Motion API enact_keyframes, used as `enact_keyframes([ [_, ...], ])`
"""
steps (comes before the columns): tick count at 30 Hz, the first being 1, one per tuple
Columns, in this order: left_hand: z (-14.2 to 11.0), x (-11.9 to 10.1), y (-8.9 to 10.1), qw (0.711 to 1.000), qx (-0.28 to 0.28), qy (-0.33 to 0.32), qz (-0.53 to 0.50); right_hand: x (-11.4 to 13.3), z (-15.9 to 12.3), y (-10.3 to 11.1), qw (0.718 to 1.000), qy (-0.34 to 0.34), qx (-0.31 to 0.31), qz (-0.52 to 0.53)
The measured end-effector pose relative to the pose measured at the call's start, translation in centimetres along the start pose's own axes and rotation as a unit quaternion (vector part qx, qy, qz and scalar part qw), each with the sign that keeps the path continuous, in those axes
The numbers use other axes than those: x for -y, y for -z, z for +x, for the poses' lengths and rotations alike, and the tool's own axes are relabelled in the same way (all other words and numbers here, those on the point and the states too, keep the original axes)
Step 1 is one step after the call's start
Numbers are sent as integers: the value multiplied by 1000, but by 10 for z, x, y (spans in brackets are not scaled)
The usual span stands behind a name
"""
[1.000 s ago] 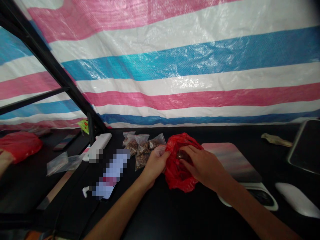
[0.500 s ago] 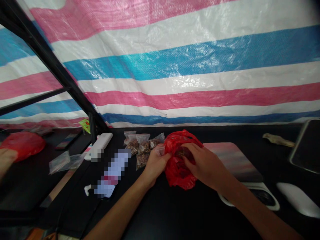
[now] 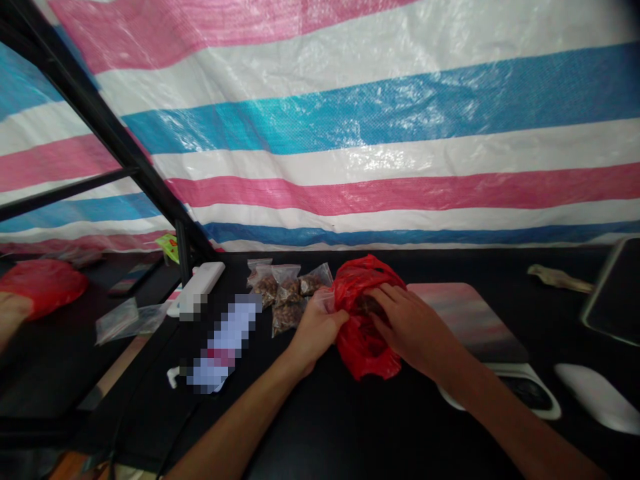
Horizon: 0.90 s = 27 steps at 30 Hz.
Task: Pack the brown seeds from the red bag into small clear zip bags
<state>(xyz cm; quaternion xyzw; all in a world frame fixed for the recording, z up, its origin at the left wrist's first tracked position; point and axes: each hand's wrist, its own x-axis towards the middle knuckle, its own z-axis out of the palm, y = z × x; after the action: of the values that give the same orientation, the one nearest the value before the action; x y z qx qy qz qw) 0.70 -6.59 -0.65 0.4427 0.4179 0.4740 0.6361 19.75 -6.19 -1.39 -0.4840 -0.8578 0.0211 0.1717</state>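
In front of me on the black table a red plastic bag stands with its mouth open and brown dried bits inside. My left hand is closed on a small clear zip bag at the red bag's left side. The fingers of my right hand are bent together and reach into the mouth of the red bag. What they grip, if anything, is hidden. Just left of my left hand lie several zip bags filled with brown dried pieces.
At left are a pixelated phone, a white power strip, a white earbud and flat clear bags. At right lie a mouse pad, a white-edged device, a white mouse and a dark tablet-like object. Another person's hand touches a red bag at far left.
Both my hands and the red bag have shifted very slightly to the right. My right fingers stay in the bag's mouth, and the clear zip bag stays in my left hand.
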Motion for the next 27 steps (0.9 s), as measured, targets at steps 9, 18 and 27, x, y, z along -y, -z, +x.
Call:
enact_keyframes([
  [9, 6, 10, 5, 997, -65, -36, 1, -1, 0, 4, 998, -19, 4, 68],
  [18, 3, 18, 14, 911, -171, -226, 301, 5, 9, 17, 960, -86, -40, 265],
  [27, -5, 8, 15, 825, -127, -288, 469, 22, 2, 28, 965, 20, -98, 244],
])
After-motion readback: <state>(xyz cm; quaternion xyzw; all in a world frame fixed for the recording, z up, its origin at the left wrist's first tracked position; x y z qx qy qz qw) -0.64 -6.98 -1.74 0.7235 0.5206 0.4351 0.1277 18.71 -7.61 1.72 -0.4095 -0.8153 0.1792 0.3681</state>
